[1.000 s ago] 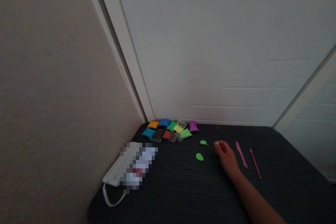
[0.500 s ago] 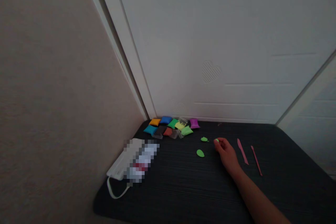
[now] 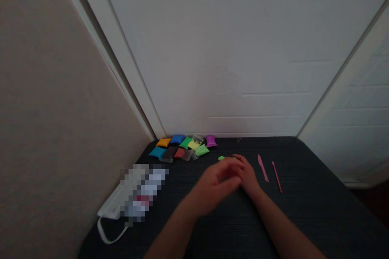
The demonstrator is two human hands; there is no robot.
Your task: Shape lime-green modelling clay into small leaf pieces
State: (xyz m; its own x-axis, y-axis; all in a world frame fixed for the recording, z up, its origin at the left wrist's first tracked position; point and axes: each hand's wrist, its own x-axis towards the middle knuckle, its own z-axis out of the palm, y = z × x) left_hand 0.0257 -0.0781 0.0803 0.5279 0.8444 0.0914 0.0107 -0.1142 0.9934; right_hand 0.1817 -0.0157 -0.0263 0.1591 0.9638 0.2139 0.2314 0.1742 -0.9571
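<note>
My left hand (image 3: 215,184) is in front of my right, its fingers curved and its thumb apart from them, with nothing visible between. Its fingertips overlap my right hand (image 3: 248,177) in view; whether they touch I cannot tell. The right fingers are bent and mostly covered, and the small piece of light green clay they pinched a moment earlier is hidden behind the left hand. Just beyond the hands a light green clay shape (image 3: 221,158) shows in part. The flat green leaf-like piece is covered by my left hand.
Several coloured clay packets (image 3: 178,139) lie along the back left. A pink modelling knife (image 3: 263,168) and a thin pink tool (image 3: 276,177) lie to the right. A partly blurred white item with a strap (image 3: 111,206) rests at the left of the dark table (image 3: 231,230).
My left hand has come in from below and reached my right hand, covering the leaf-like piece. The view has turned slightly right, so the table things appear further left.
</note>
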